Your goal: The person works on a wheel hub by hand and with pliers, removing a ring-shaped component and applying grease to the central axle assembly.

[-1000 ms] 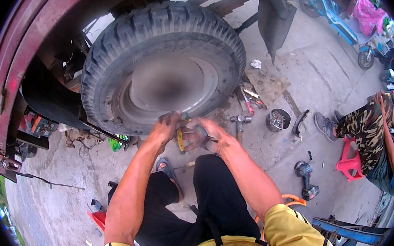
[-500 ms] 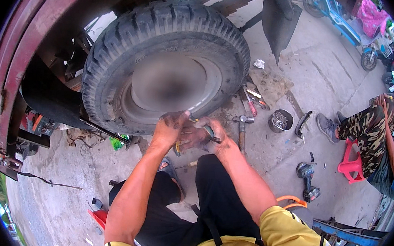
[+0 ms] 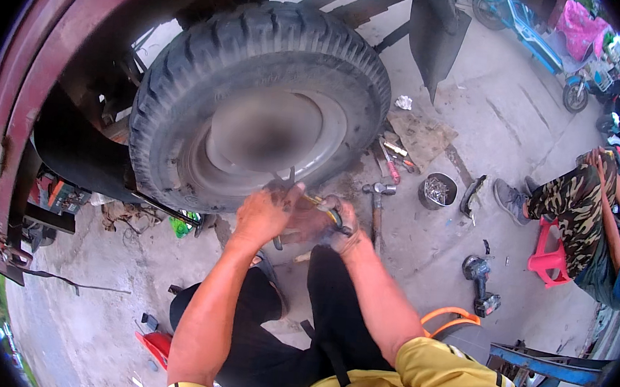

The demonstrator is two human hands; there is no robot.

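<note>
In front of the large truck wheel's black tire, my two hands meet just below the rim. My left hand is closed around a dark metal piece, whose narrow tip sticks up past the fingers. Beside it, my right hand grips a hand tool with yellow and dark handles; its kind is hard to make out. Some fingers are smeared by motion, and part of what is held lies hidden behind them. The middle of the wheel is blurred.
Right of the wheel lie a hammer, a red-handled tool and a metal can of small metal parts. A cordless power tool rests on the concrete. Another person sits on a red stool.
My left hand has turned slightly, and the dark metal tip now points up above it. My right hand has shifted a little downward. The view has moved slightly.
</note>
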